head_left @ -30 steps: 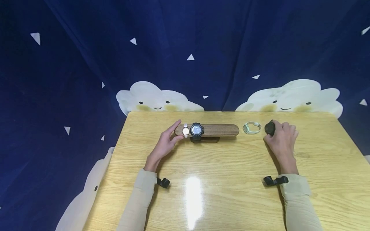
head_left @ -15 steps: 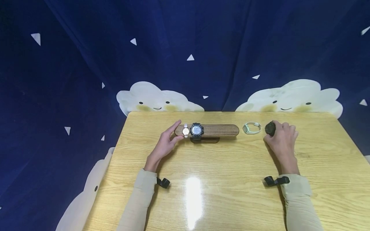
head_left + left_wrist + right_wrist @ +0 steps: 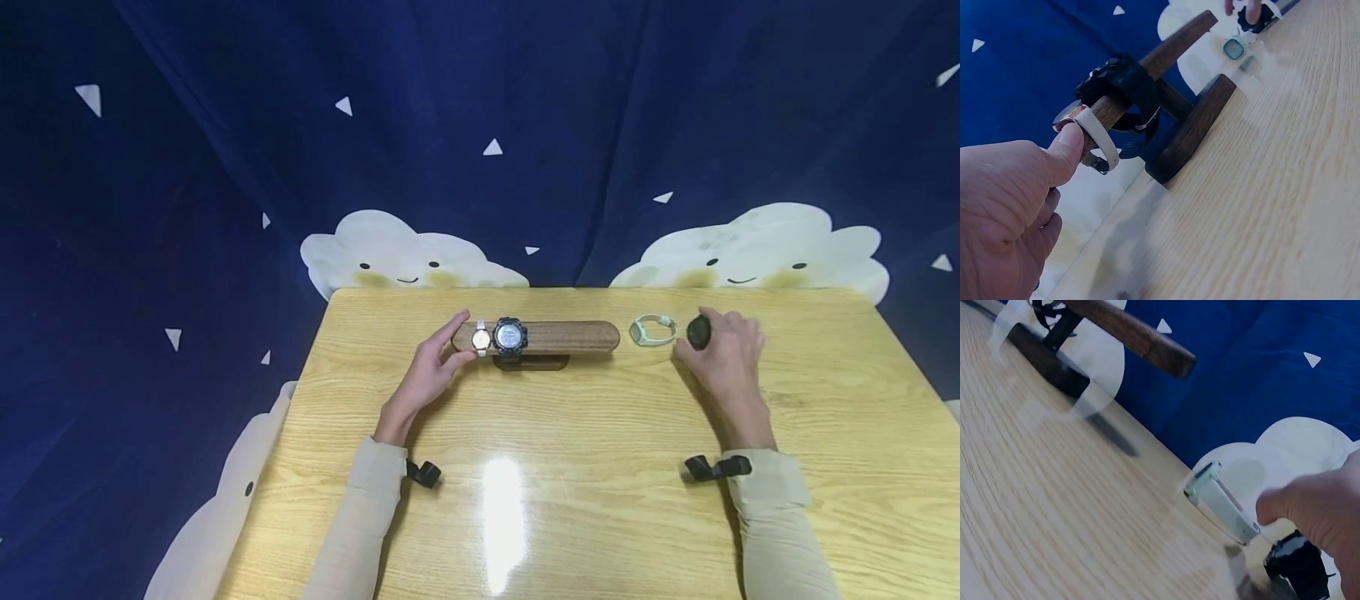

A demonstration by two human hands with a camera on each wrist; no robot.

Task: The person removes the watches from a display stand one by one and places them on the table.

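My left hand [image 3: 426,367] grips the left end of a wooden watch stand [image 3: 573,337], thumb on the near side and fingers on the far side. Right by the thumb, a white-strapped watch [image 3: 1102,134] hangs round the bar. Beside it sits a chunky black digital watch [image 3: 510,337]. My right hand [image 3: 727,358] is over a dark round-faced watch [image 3: 699,332] on the table, its thumb [image 3: 1275,506] held out apart from the strap. Between that watch and the stand stands a pale mint watch [image 3: 652,342] with its strap looped; the right thumb tip points towards it.
The wooden table [image 3: 600,483] ends at a dark blue curtain [image 3: 450,125] with white clouds and triangles. Each wrist carries a black strap mount [image 3: 423,475]. The stand's bar is raised on a post above its base [image 3: 1191,131].
The right thumb has moved left, away from the dark watch and nearer the mint one. The left hand, the stand and the watches on it stay put.
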